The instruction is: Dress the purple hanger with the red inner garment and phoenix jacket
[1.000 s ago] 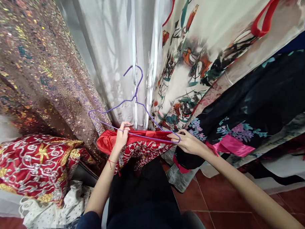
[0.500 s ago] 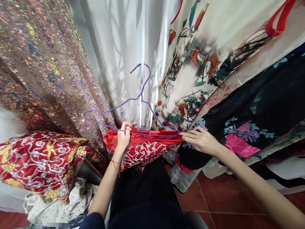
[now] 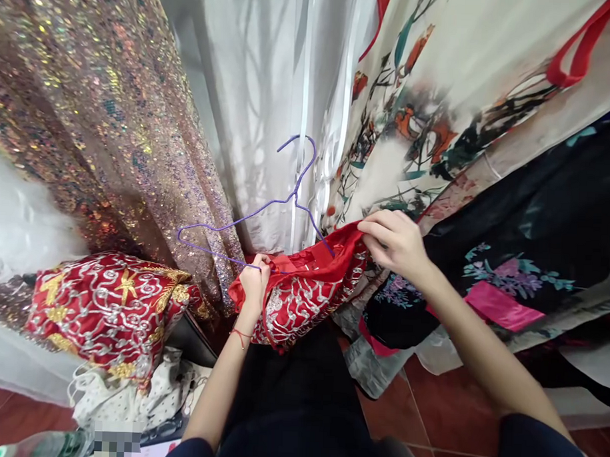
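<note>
Head view: red embroidered garment (image 3: 302,298) half-threaded on purple wire hanger (image 3: 255,217).
Left hand (image 3: 256,283) pinching hanger's bottom bar with cloth; right hand (image 3: 394,241) gripping garment's raised edge at hanger's right shoulder, bar running left to right between both hands.

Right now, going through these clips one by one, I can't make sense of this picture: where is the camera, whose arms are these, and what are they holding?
The camera sits on a person's head and looks forward and down, so the two bare arms coming up from the bottom edge are that person's own. The left hand grips the bottom wire of a purple wire hanger together with a red embroidered garment. The right hand pinches the upper edge of the same garment near the hanger's right shoulder. Around them hang a sequined fabric, a white sheer curtain and floral printed robes. A second red embroidered piece lies at the left, above the red tiled floor.
</note>
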Motion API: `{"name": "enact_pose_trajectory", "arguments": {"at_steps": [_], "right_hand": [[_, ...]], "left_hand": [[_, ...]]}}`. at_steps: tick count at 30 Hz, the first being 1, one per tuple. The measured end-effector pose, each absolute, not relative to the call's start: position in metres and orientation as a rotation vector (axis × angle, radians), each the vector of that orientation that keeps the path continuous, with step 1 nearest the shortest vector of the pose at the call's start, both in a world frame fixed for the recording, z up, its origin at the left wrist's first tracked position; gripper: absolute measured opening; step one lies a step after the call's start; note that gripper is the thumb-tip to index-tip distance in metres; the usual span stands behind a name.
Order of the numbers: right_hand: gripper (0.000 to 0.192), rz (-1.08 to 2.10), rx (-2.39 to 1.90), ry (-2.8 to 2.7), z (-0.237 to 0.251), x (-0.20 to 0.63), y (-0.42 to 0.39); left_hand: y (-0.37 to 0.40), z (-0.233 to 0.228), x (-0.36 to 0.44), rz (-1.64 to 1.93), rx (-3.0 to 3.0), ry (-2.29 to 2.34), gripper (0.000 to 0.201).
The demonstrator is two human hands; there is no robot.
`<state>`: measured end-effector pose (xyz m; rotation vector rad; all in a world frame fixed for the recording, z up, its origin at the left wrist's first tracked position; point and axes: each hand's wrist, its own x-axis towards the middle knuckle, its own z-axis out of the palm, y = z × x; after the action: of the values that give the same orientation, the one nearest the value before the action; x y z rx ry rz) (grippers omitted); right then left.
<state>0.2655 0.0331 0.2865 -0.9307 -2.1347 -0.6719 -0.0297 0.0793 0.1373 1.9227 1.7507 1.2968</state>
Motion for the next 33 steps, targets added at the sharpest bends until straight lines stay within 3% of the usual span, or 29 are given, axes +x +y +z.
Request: {"name": "enact_pose_trajectory", "arguments": {"at_steps": [6, 9, 12, 16, 21, 27, 33], "right_hand": [[0.020, 0.203, -0.892, -2.100, 0.265, 0.217, 0.057], [0.029, 0.427, -0.946, -2.011, 0.258, 0.207, 0.064], [0.035, 0.375, -0.958, -1.981, 0.257, 0.201, 0.063], [0.036, 0.309, -0.931, -1.987, 0.257, 0.197, 0.061], [0.034, 0.279, -0.906, -2.003, 0.252, 0.195, 0.068], [0.035, 0.189, -0.902, -1.987, 0.244, 0.197, 0.075], [0.032, 0.166, -0.942, -2.039, 0.248, 0.206, 0.072]], "left_hand": [[0.065, 0.129, -0.021, 1.367, 1.809, 1.597, 0.027], [0.065, 0.135, -0.025, 1.341, 1.866, 1.564, 0.032], [0.070, 0.144, -0.040, 1.265, 1.987, 1.519, 0.037], [0.069, 0.135, -0.076, 1.035, 2.149, 1.500, 0.026], [0.040, 0.079, -0.115, 0.929, 1.521, 1.717, 0.034], [0.010, 0.027, -0.102, 1.023, 1.142, 1.549, 0.032], [0.067, 0.043, -0.103, 1.346, 0.840, 1.434, 0.031]]}}
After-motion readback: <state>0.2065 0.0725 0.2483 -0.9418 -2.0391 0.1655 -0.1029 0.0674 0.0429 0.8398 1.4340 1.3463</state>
